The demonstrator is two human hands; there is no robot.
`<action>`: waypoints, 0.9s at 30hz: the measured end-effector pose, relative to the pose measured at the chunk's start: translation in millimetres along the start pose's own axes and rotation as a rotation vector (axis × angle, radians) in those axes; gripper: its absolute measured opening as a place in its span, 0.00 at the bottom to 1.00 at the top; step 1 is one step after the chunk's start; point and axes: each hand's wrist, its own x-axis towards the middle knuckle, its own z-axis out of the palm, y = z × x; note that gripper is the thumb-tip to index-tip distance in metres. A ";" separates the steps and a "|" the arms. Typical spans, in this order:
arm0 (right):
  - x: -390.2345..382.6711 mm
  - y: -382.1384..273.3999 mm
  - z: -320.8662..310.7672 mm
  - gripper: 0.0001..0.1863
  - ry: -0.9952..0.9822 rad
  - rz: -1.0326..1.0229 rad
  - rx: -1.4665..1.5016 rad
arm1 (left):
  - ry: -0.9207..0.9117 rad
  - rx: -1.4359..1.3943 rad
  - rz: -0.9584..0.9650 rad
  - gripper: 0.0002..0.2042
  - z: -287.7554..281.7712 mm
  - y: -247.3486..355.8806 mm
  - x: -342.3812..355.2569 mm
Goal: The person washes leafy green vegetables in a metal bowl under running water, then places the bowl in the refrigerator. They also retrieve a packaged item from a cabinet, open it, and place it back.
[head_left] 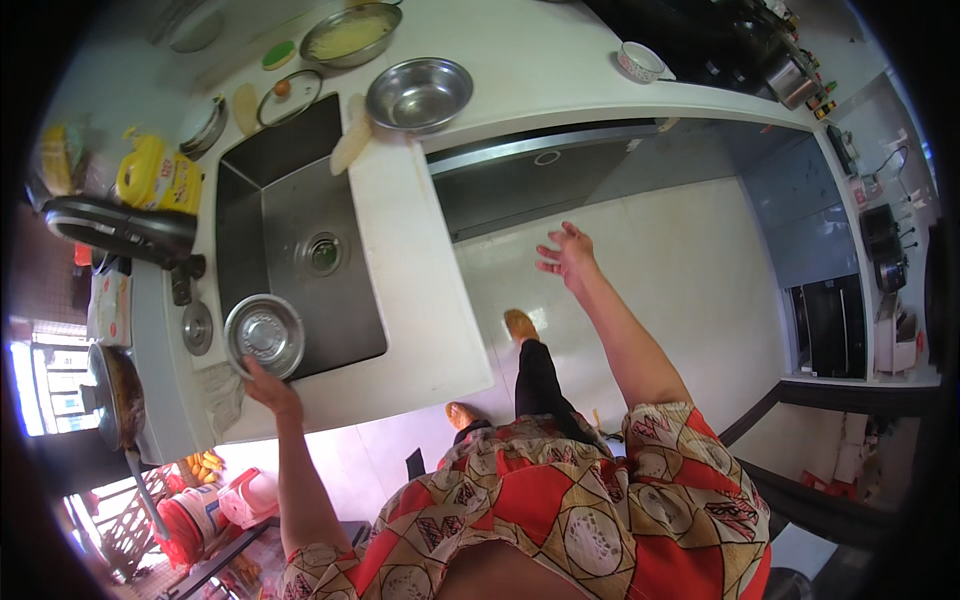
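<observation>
My left hand [268, 385] grips the rim of a small round steel bowl [265, 336] at the lower left corner of the sink [300, 190], partly over the basin. My right hand [568, 255] is held out over the floor to the right of the counter, empty, with its fingers spread. A large steel bowl [420, 95] stands above the sink on the right. Beside it a long pale vegetable or similar item [350, 145] lies at the sink's rim. A small steel lid [197, 328] lies left of the held bowl.
A glass lid [289, 98] and a pan with pale contents [350, 38] are at the back. A yellow jug [150, 180], a black faucet [120, 225] and a lidded frying pan [110, 400] are on the left. A patterned bowl [640, 62] sits by the stove [700, 40].
</observation>
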 end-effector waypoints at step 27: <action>169.4 32.6 -162.7 0.06 -0.137 0.513 0.291 | -0.240 -0.656 -0.487 0.15 174.7 207.4 -193.9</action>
